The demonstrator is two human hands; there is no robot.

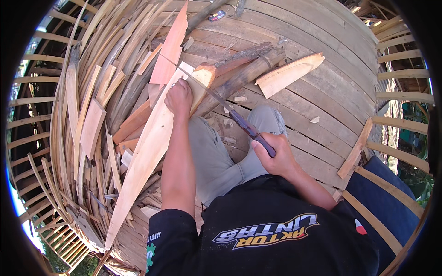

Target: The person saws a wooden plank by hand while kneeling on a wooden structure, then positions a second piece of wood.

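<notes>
Pale plank [146, 142] is clamped near its far end by left hand [179, 97], arm extended; machete handle [247, 128] is gripped by right hand [279, 155], arm bent.

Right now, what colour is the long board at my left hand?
The board is pale tan; head view.

The head camera sits above the wearer's chest and looks steeply down and forward, past the black T-shirt [290, 255] and grey trousers [214, 154] to the plank floor [338, 110]. It is close enough that the left hand [179, 97] and right hand [275, 154] fall near mid-view. The wide fisheye takes in slats [33, 100] at both sides, bending straight edges toward a dark round rim.
</notes>
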